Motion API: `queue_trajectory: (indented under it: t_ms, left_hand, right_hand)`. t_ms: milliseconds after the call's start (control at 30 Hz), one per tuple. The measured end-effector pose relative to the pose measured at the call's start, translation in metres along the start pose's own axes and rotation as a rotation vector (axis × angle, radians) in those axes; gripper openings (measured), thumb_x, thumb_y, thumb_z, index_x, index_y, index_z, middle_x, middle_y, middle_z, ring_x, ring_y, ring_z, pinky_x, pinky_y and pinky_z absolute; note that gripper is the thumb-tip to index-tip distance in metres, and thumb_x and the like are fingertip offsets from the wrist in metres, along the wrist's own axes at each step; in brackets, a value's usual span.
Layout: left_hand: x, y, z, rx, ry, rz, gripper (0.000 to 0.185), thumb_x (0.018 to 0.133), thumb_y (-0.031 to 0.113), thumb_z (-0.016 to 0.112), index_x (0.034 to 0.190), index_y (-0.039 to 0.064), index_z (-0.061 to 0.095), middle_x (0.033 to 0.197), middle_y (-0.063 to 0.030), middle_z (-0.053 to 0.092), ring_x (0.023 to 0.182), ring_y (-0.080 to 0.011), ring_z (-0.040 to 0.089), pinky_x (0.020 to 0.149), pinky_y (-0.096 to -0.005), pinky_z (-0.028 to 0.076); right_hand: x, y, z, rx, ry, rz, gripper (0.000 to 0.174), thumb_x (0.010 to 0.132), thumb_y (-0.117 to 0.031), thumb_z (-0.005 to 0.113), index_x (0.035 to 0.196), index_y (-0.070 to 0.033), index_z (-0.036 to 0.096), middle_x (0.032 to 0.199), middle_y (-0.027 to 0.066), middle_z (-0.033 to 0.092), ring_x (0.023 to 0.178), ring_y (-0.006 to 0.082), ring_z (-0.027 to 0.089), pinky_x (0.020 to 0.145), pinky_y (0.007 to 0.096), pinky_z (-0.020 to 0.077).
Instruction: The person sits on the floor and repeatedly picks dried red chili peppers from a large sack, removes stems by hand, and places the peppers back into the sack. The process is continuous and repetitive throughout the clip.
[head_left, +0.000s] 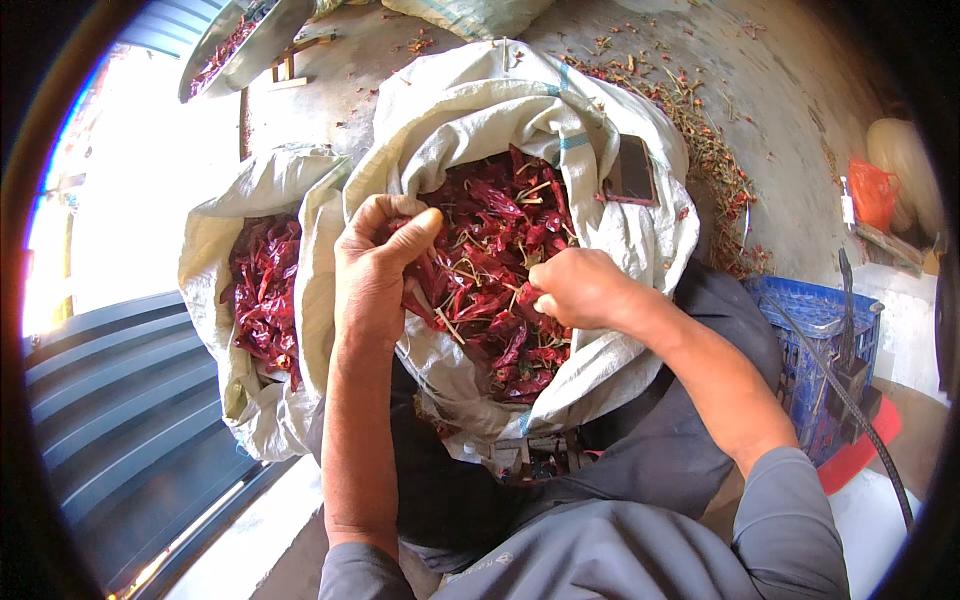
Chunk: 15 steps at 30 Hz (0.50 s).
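Observation:
A large white woven sack (622, 240) with a rolled-down rim stands between my knees, filled with dried red chillies (491, 196), many with pale stems. My left hand (379, 259) is over the sack's left rim, its fingers curled around dried chillies that show red between thumb and fingers. Over the right side of the heap, my right hand (585, 291) is closed, with a dried chilli showing between thumb and forefinger; its palm side is hidden.
A smaller sack (202, 247) of chillies stands at left. A smartphone (631, 171) lies on the big sack's rim. Stems and scraps (712, 161) litter the floor. At right are a blue plastic crate (810, 352) and a black cable (844, 394). A metal bowl (255, 56) holds chillies.

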<state>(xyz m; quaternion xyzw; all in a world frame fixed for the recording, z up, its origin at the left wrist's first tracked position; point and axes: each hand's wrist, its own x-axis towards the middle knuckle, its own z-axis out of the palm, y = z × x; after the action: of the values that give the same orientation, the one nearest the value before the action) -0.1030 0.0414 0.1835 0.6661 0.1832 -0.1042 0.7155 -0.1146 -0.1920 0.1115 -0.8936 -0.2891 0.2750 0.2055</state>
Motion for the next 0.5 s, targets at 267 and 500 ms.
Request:
queue_trajectory:
  t_ms: [267, 500]
  left_hand:
    - [-0.004, -0.002, 0.007, 0.280, -0.151, 0.011, 0.025, 0.083, 0.007, 0.077, 0.105, 0.001, 0.066, 0.082, -0.0022, 0.065, 0.069, -0.0086, 0.059, 0.063, -0.0226, 0.049]
    - [-0.005, -0.015, 0.028, 0.341, -0.242, 0.027, 0.040, 0.087, 0.010, 0.077, 0.123, -0.004, 0.066, 0.104, -0.0088, 0.072, 0.092, -0.0120, 0.066, 0.084, -0.0266, 0.054]
  right_hand:
    - [0.000, -0.017, -0.023, 0.841, 0.342, 0.045, 0.022, 0.087, -0.018, 0.078, 0.094, 0.000, 0.067, 0.082, 0.0094, 0.072, 0.076, 0.0143, 0.068, 0.069, 0.0321, 0.0533]
    - [-0.001, -0.031, -0.026, 0.705, 0.607, -0.079, 0.019, 0.086, -0.010, 0.076, 0.097, 0.000, 0.064, 0.088, 0.0150, 0.071, 0.081, 0.0307, 0.071, 0.072, 0.0393, 0.0545]
